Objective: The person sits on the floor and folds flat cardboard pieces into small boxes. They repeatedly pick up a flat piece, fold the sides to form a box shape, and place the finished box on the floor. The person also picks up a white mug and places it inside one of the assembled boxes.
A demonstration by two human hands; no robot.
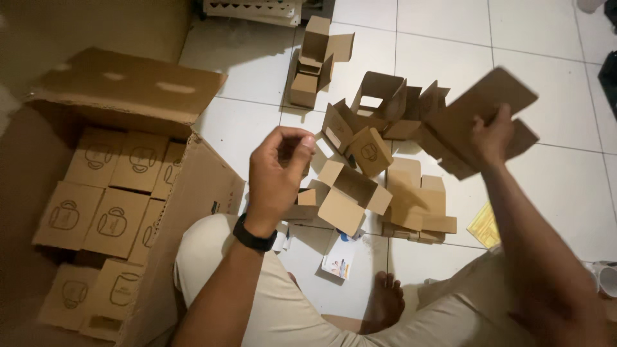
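White floor tiles hold a heap of half-folded small boxes; my right hand pinches a flat cardboard blank mid-air, light, stiff, creased, best gripped along an edge, while my left hand hovers loosely curled, holding nothing, beside a big carton

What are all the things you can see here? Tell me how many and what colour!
big carton: one, brown, open, on the left
small closed boxes: about nine showing, brown with a mug drawing, packed in the carton
small open boxes: a pile, too jumbled to count, brown, on the floor in the middle
flat cardboard piece: one, brown, held up at right
paper slip: one, white, by the foot
yellow paper: one, floor at right
floor tiles: white
watch: one, black, left wrist
left hand: raised, fingers curled, empty
right hand: gripping the flat cardboard piece
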